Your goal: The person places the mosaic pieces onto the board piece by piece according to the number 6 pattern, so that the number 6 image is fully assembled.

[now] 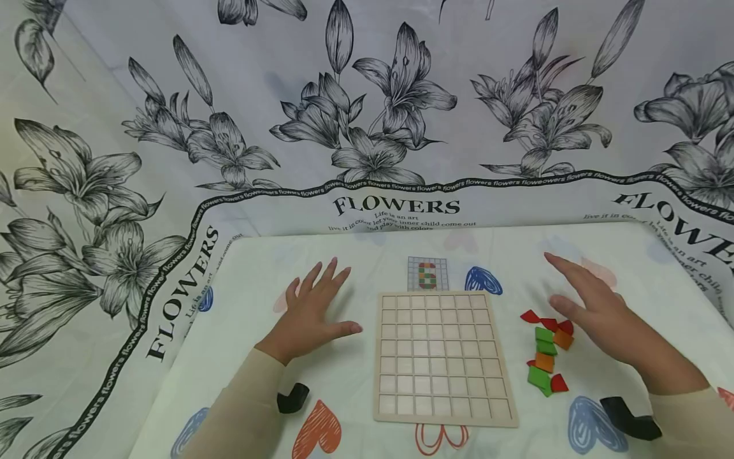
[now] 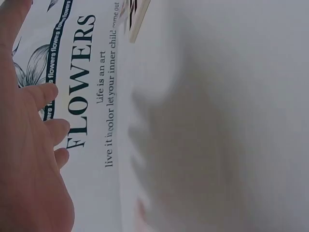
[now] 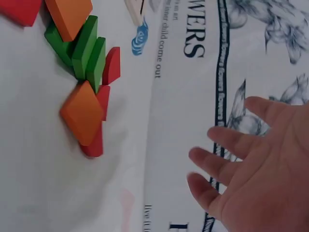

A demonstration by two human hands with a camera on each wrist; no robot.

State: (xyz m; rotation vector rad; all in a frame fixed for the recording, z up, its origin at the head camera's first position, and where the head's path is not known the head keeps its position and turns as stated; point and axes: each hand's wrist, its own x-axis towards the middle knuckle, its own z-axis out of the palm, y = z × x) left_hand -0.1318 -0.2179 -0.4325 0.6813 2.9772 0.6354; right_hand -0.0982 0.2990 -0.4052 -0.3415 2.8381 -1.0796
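Observation:
My left hand (image 1: 312,315) hovers over the cloth left of a wooden grid board (image 1: 438,360), fingers spread and holding nothing. On the other side, my right hand (image 1: 602,319) is held with straight fingers just right of a small heap of blocks. The heap mixes green blocks (image 1: 539,377), orange blocks (image 1: 545,363) and red quarter-round blocks (image 1: 559,383). In the right wrist view an orange block (image 3: 82,113) leans over red ones beside green squares (image 3: 85,48). The board's square compartments hold no blocks. Behind it lies a pattern card (image 1: 427,274) showing a red, green and orange figure on a grid.
The white tablecloth (image 1: 344,255) has printed hearts, including a blue one (image 1: 483,280) behind the board. A flower-printed cloth (image 1: 378,95) rises behind the table. Black straps (image 1: 293,398) show at the sleeves.

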